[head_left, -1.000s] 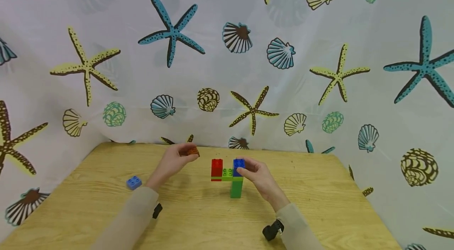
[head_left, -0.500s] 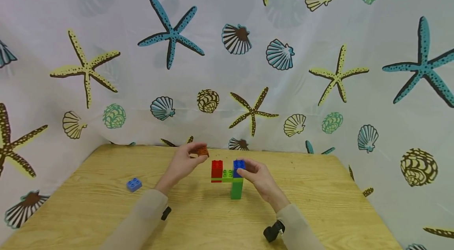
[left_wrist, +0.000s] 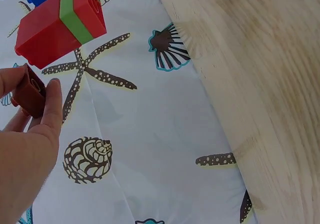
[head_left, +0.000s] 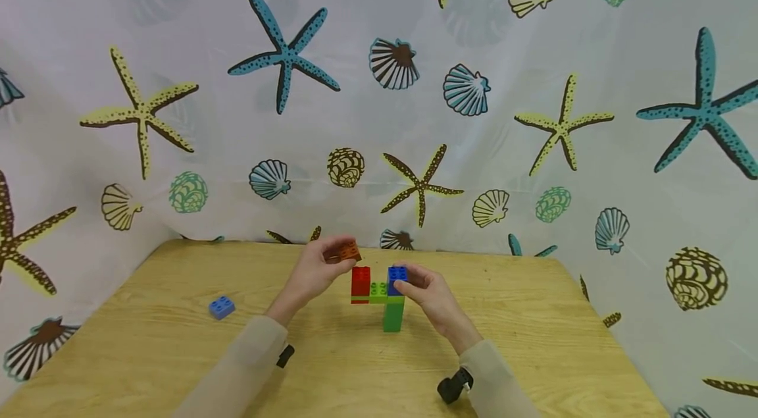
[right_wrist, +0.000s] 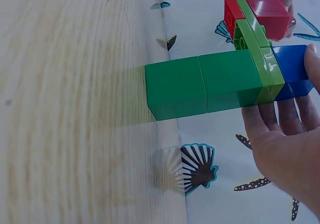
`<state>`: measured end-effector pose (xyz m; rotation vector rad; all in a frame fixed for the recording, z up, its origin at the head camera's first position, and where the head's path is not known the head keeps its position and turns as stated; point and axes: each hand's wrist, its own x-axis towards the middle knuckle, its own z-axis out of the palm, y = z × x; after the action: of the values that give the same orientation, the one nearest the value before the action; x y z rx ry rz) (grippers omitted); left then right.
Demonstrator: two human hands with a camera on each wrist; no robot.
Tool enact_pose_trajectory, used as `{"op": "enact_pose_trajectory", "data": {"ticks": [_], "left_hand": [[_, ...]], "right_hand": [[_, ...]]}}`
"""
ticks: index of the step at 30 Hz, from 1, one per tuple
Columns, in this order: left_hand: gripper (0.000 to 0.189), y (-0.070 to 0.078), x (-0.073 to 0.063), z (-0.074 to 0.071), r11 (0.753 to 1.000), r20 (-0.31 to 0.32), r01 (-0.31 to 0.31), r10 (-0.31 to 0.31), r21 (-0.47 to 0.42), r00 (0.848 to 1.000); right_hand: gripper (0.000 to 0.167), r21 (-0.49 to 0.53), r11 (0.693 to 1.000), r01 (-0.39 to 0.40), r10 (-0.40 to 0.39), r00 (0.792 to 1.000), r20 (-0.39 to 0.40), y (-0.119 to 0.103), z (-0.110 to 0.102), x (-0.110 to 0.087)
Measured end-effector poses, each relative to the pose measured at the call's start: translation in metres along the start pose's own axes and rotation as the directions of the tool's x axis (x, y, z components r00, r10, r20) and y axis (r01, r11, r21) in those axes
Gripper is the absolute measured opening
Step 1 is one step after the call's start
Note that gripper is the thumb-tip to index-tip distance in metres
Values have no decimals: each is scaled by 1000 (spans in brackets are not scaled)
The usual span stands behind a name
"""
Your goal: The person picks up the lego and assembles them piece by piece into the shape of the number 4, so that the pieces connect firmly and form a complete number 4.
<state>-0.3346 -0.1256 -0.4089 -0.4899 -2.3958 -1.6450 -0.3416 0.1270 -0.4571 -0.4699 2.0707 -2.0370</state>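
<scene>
My left hand [head_left: 310, 273] pinches a brown-orange toy brick [head_left: 350, 251] just behind and above the red brick [head_left: 360, 282] of a small build. In the left wrist view this brown brick [left_wrist: 31, 90] is between thumb and fingers, apart from the red brick [left_wrist: 47, 29]. Green bricks [right_wrist: 202, 84], stacked as a column, stand on the table and carry a lime-green plate [head_left: 378, 298]. A blue brick [head_left: 397, 281] sits on the plate above the column; the red brick is at its left end. My right hand [head_left: 437, 296] grips the blue brick between thumb and fingers.
A lighter blue brick [head_left: 222, 307] lies by itself on the wooden table [head_left: 503, 339], left of my left forearm. Behind the table hangs a white cloth [head_left: 355, 108] printed with starfish and shells.
My left hand has moved right with the brown-orange brick, from left of the build to close by the red brick. The right hand has kept its grip on the blue brick.
</scene>
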Motion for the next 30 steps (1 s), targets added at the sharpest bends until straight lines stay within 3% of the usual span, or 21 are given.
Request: {"op": "enact_pose_trajectory", "data": {"ticks": [9,19,30], "left_hand": [[46,-1,-2,14,995,12,-50,51,-89,999],[43,8,-3,33,974,43,-204,201,95,979],[43,19,2,42,939,202,-304,270,160,941]], "right_hand": [[50,3,1000,-5,5,1000,-3,0,-1,1],[52,10,1000,2,-2,1000,1,-1,0,0],[55,30,998,49,-50,998,35,1,-2,1]]}}
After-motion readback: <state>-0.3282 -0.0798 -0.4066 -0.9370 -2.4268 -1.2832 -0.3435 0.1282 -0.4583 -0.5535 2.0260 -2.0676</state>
